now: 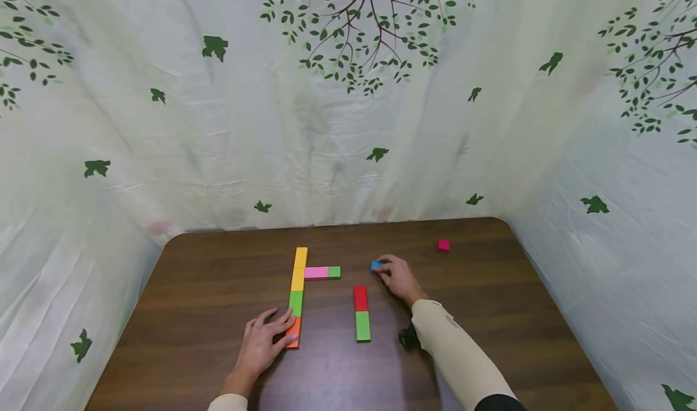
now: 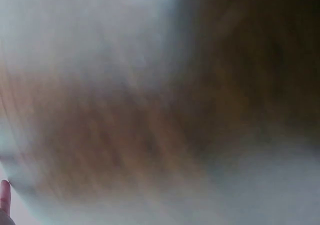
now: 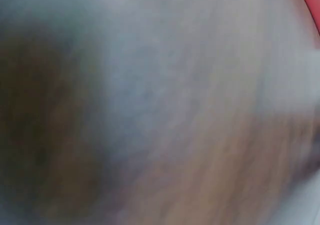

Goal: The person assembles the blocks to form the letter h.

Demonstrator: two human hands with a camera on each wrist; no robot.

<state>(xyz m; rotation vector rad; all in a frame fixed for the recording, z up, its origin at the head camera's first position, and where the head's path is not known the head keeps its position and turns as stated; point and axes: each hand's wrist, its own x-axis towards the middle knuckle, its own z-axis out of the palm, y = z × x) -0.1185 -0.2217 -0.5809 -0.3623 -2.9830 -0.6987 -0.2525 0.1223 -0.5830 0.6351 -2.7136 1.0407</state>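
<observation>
In the head view, a line of blocks runs away from me: an orange block (image 1: 293, 332) nearest, then a green block (image 1: 296, 302) and two yellow blocks (image 1: 298, 279). My left hand (image 1: 259, 345) rests at the near end, its extended fingers and thumb touching the orange block and partly covering it. A pink block (image 1: 317, 273) and a small green block (image 1: 334, 272) branch right from the line. Farther right, my right hand (image 1: 402, 279) pinches a small blue block (image 1: 376, 266) by its right side. Both wrist views are badly blurred and show no block clearly.
Between the hands lies a red block (image 1: 361, 298) touching another green block (image 1: 362, 327). A small crimson block (image 1: 443, 246) sits at the far right of the brown table (image 1: 207, 290). Behind stands a pale curtain (image 1: 327, 175) with leaf prints.
</observation>
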